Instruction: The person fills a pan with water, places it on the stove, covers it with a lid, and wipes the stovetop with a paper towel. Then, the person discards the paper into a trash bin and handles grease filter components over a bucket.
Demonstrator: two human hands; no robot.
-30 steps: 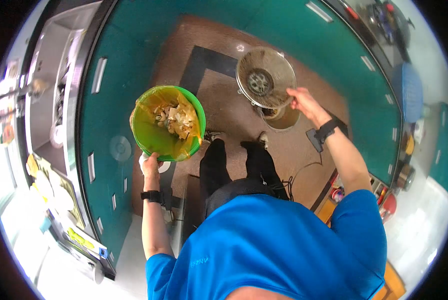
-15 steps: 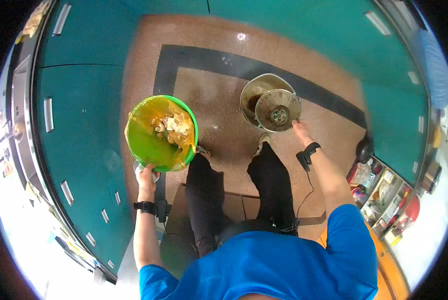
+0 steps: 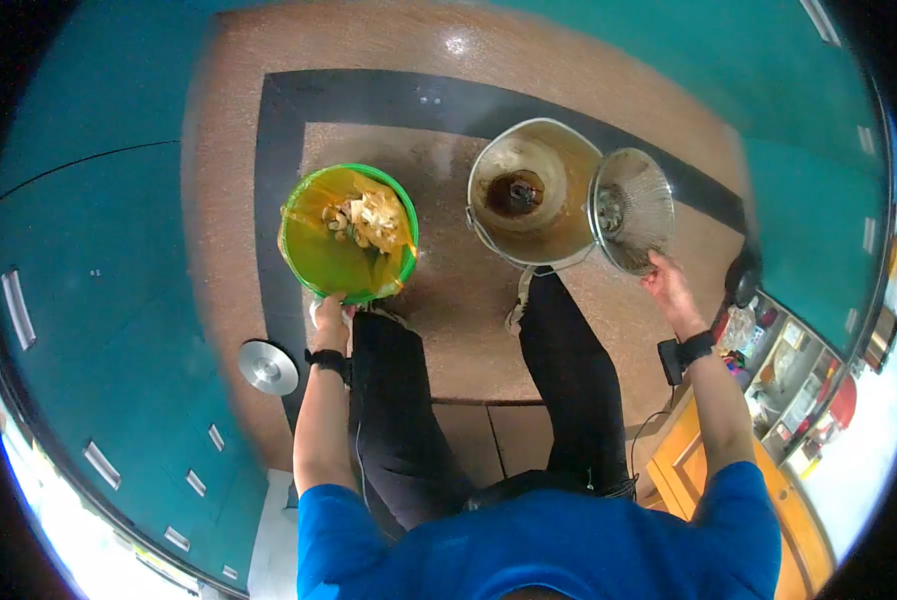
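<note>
My left hand [image 3: 331, 312] grips the near rim of a green trash bin [image 3: 414, 225]. A yellow bag [image 3: 314, 245] lines the bin, and pale food scraps [image 3: 374, 222] lie inside. Something white shows by my left fingers. In my right hand [image 3: 672, 290] is a round metal strainer [image 3: 651, 205], held by its near edge and tilted on its side. Its mesh looks dirty, with a ring of holes at the bottom. The strainer overlaps the right rim of a metal bucket [image 3: 559, 235], which has dark residue [image 3: 515, 194] at its bottom.
A round silver lid [image 3: 268, 367] lies at the left, near the teal cabinets [image 3: 89, 300]. More teal cabinet fronts [image 3: 809, 210] run along the right. An open drawer with assorted items [image 3: 784, 375] and a wooden door [image 3: 689, 470] are at the lower right.
The strainer has moved right, off the bucket's opening, and turned more on its side. My left hand and the bin have shifted right in view. The silver lid has come into sight.
</note>
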